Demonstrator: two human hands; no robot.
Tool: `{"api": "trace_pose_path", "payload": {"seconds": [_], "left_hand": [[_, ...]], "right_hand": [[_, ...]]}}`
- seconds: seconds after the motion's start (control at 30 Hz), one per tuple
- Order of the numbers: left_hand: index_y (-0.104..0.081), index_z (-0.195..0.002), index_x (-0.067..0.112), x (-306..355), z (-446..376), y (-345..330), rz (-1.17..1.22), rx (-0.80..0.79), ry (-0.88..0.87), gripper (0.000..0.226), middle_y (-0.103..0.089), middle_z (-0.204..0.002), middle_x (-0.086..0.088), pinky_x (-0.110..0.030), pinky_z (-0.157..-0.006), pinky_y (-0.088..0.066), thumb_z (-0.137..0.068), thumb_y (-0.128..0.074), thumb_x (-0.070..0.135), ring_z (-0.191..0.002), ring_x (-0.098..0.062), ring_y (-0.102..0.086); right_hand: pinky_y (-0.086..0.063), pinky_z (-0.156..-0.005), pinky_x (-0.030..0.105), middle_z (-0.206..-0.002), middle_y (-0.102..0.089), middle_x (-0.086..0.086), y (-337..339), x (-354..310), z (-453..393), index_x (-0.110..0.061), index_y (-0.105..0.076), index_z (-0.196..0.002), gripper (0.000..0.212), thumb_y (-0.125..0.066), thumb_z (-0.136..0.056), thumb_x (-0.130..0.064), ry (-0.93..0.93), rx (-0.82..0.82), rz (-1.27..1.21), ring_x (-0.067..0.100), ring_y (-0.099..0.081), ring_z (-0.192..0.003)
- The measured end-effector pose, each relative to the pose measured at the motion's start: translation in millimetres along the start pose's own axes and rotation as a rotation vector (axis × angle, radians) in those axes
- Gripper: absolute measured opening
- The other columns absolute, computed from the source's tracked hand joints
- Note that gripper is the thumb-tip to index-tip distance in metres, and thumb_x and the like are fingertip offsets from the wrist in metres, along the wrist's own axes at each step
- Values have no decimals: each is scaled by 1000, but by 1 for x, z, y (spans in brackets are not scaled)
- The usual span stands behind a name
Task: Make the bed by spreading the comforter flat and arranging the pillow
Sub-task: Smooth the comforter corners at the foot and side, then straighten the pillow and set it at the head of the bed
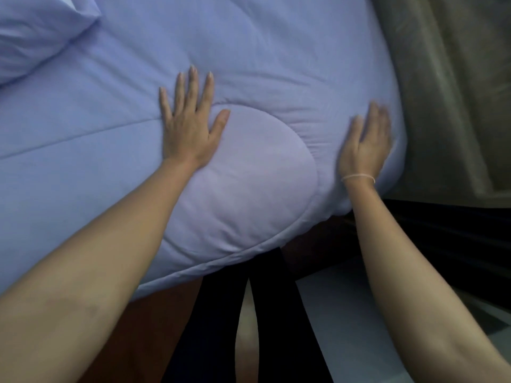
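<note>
Far left, upper corner: pillow [36, 31], lavender, lying at the head of the bed, well apart from both hands, its near corner pointing toward the middle of the bed. Spread beneath and across nearly everything: comforter [276, 51], pale lavender, quilted, covering the mattress and hanging over the near edge; a straight stitched seam running from the left edge up to the left hand.

Centre-left: left hand [188, 125] pressed palm-down on the comforter, fingers [193, 87] splayed and released, grasping nothing, tips aimed away from the body toward the far side of the bed. Just right of its thumb: a raised, rounded quilted bulge, long axis running diagonally from the thumb down toward the near edge, lying between the two hands.

Right: right hand [365, 145] flat against the comforter near the bed's right corner, motion-blurred, so finger detail uncertain; seemingly extended, not clenched. Thin band on that wrist. Creases fanning from the bulge toward this hand.

Likely step: smoothing the corner flat. Bulge touching the left hand, so nearer to it than to the right; pillow lying up and left, closer to the left arm, probably still awaiting arrangement.

Far right: olive curtain [448, 92] beside the bed.
</note>
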State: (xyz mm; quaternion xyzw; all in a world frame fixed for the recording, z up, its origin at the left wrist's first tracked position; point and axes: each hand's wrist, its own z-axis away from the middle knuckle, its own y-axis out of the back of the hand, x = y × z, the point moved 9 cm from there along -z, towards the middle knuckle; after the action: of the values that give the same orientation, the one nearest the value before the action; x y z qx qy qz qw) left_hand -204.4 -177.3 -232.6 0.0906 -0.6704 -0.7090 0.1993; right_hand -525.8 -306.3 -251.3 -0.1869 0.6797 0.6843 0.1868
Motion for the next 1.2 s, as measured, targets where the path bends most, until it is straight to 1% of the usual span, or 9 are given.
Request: {"api": "trace_pose_path", "payload": {"seconds": [0.13, 0.3, 0.43, 0.5, 0.6, 0.67, 0.73, 0.93, 1.2], "left_hand": [[-10, -151, 23, 2, 1, -1, 3, 18, 2, 65, -9, -160, -8, -53, -117, 0, -95, -20, 54, -147, -26, -5], [-13, -151, 19, 0, 5, 1, 37, 46, -8, 64, -10, -159, -12, -48, -118, -2, -96, -21, 52, -147, -26, -7], [-13, -151, 16, 4, 29, -1, 75, 59, -20, 66, -10, -159, -14, -46, -119, -4, -96, -23, 52, -147, -28, -7], [-11, -151, 16, 7, 42, -2, 74, 39, -23, 67, -9, -159, -14, -47, -119, -5, -96, -22, 53, -147, -28, -7], [-13, -151, 15, 11, 64, -8, 39, -20, -57, 69, -11, -158, -15, -48, -118, -8, -95, -20, 55, -147, -29, -10], [-16, -150, 16, 13, 82, -11, 15, -64, -89, 69, -15, -158, -15, -48, -118, -10, -95, -21, 57, -146, -29, -14], [-21, -149, 16, 12, 99, -9, 16, -125, -107, 70, -21, -156, -13, -47, -116, -15, -93, -26, 56, -144, -28, -21], [-45, -139, 15, -14, 132, 22, 110, -303, -133, 65, -44, -145, -12, -49, -105, -37, -85, -33, 49, -132, -28, -45], [-30, -146, 13, -128, 167, 129, 200, -127, 73, 55, -20, -156, -14, -39, -109, -34, -95, -45, 24, -138, -28, -35]], "right_hand": [[-23, -117, 40, -147, -38, 23, 11, 54, 35, 0, -42, -140, 66, -29, -95, -47, -179, 80, -190, 32, -34, -139], [-9, -121, 39, -157, -1, 23, 5, 45, 75, -7, -18, -150, 72, -42, -95, -48, 18, 30, -181, 32, -5, -147], [0, -115, 20, -160, 1, 13, -18, 73, 95, -17, -5, -153, 74, -36, -95, -53, -179, -80, -263, 23, 3, -148], [-4, -115, 23, -160, 3, 12, -14, 80, 99, -20, -1, -153, 72, -36, -96, -50, -280, -87, -296, 22, 3, -148], [-6, -120, 34, -159, 2, 16, 3, 63, 99, -15, -5, -152, 73, -36, -96, -50, -174, -45, -203, 26, 0, -148], [-6, -119, 40, -160, 4, 14, -1, 47, 105, -19, -4, -152, 69, -36, -97, -45, -80, -144, -85, 26, 2, -148], [-10, -117, 46, -160, 5, 11, -6, 45, 112, -27, 0, -152, 68, -36, -97, -47, -163, -239, -37, 26, 0, -148], [-28, -110, 55, -153, -21, 22, 16, 17, 119, -14, -28, -145, 61, -49, -92, -36, -291, -315, 200, 41, -25, -138], [-33, -106, 50, -143, -41, 8, 21, -120, 151, -24, -44, -136, 53, -55, -85, -33, 31, -375, 279, 29, -44, -128]]}}
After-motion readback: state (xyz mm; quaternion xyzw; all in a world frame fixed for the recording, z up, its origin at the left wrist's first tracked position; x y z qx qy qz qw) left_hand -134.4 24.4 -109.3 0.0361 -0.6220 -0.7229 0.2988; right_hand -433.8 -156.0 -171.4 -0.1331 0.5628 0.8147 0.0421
